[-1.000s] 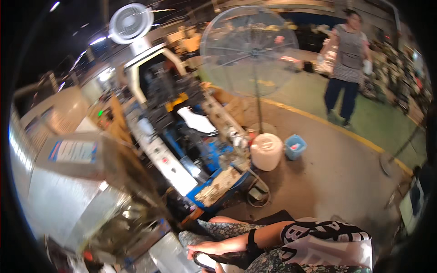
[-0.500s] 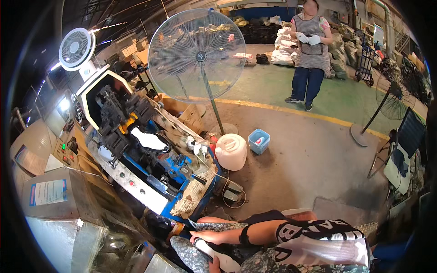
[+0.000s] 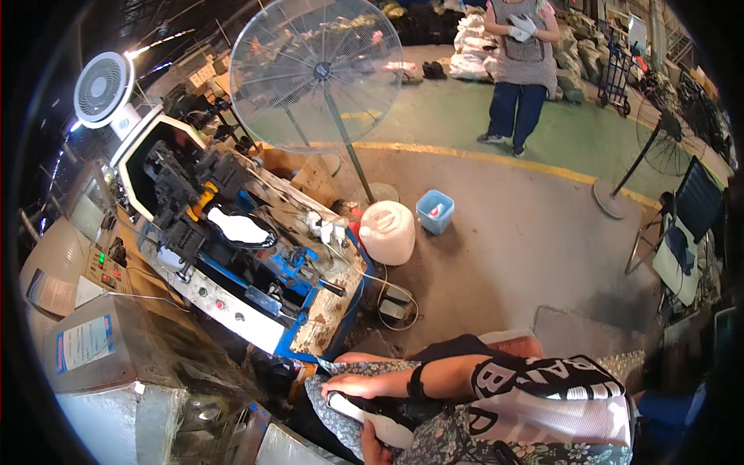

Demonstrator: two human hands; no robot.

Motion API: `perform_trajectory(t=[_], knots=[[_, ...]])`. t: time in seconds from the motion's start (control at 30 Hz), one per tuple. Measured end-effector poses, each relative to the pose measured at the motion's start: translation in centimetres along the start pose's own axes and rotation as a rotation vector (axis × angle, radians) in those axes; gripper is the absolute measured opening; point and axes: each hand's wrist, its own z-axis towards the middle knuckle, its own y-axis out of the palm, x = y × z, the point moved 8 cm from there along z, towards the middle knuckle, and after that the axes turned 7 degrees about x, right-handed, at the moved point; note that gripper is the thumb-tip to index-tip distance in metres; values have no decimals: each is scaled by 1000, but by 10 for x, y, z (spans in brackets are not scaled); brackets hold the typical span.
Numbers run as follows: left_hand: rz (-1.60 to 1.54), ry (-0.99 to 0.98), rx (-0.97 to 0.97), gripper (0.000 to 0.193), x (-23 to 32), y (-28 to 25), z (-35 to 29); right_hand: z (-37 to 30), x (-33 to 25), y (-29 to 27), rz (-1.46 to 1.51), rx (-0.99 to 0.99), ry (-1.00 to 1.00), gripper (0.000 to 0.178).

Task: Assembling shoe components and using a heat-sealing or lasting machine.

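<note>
Low in the picture, a half-made shoe [image 3: 385, 428] lies over my lap, its white sole-shaped underside up and black material along one edge. My right hand [image 3: 353, 385], on the arm with a black band, has its fingers curled over the narrow end. From the lower edge my left hand [image 3: 375, 447] grips the near side of it, mostly cut off by the picture's edge. A floral cloth [image 3: 341, 422] covers my lap under the shoe. In the blue and white machine [image 3: 256, 318] at left sits another black shoe [image 3: 242, 228], white underside up.
A large standing fan [image 3: 322, 71], a pale plastic jug [image 3: 387, 232] and a blue bin [image 3: 435, 212] stand beyond the machine. Metal casing [image 3: 116, 395] fills the near left. A gloved person [image 3: 521, 74] stands at the back. A chair [image 3: 690, 225] is at right.
My view has shifted, so the machine and fan appear higher and further left. Both my hands remain on the shoe. The standing person's gloved hands have come together.
</note>
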Motion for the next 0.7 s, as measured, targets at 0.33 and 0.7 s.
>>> perform_trajectory(t=[0.33, 0.7], knots=[[-115, 95, -6, 48, 14, 22, -24, 7, -1, -8, -10, 40, -92, 31], [1385, 1007, 274, 32, 166, 90, -135, 3, -8, -2, -5, 26, 12, 41]])
